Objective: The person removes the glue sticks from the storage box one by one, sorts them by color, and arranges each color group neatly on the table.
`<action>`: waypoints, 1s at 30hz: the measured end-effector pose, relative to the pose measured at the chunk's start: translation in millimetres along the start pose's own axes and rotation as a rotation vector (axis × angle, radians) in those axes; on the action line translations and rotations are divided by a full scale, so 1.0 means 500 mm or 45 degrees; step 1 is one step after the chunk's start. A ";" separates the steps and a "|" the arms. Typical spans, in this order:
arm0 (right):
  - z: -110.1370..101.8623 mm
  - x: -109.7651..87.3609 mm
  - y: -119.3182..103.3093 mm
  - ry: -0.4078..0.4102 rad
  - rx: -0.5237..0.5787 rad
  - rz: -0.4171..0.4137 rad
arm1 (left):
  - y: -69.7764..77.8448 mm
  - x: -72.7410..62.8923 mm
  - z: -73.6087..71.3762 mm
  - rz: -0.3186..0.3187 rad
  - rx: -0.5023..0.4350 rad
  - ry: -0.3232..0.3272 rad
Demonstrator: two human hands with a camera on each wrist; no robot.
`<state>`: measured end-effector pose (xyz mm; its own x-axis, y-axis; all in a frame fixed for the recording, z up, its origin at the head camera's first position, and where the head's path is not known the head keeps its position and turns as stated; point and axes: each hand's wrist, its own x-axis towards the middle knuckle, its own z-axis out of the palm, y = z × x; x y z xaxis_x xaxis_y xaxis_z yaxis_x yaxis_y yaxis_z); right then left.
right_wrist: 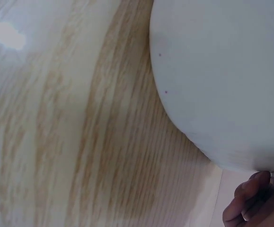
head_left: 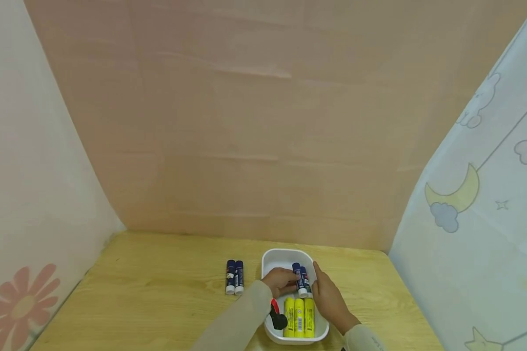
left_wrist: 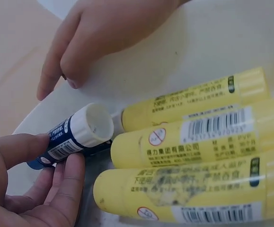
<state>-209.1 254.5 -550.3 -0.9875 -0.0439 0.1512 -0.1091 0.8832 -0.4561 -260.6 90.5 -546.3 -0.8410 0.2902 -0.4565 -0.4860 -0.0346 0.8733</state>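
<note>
My left hand reaches into a white plastic bin and pinches a dark blue glue stick between thumb and fingers. Its white end faces the camera in the left wrist view. A second blue glue stick lies right beside it, mostly hidden in the left wrist view. Three yellow glue sticks lie side by side in the near half of the bin. At the bin's right side, my right hand holds the rim, thumb on the inner side and fingers along the outside.
Left of the bin, two more blue glue sticks lie side by side on the wooden table. A brown backdrop rises behind the table, with patterned cloth at both sides. A black and red wrist device overhangs the bin.
</note>
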 end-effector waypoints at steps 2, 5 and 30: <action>0.002 0.000 0.000 0.010 -0.008 -0.015 | -0.004 0.007 -0.003 0.007 -0.036 -0.022; 0.002 0.001 0.001 0.033 -0.017 -0.042 | -0.007 0.015 -0.004 0.028 -0.099 -0.077; 0.002 -0.006 -0.001 0.051 0.035 -0.091 | 0.004 0.013 -0.014 0.102 -0.428 -0.385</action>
<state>-206.3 253.8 -551.4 -0.9719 -0.0868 0.2188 -0.1825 0.8652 -0.4671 -268.7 85.7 -548.5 -0.7963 0.5384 -0.2759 -0.5142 -0.3623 0.7774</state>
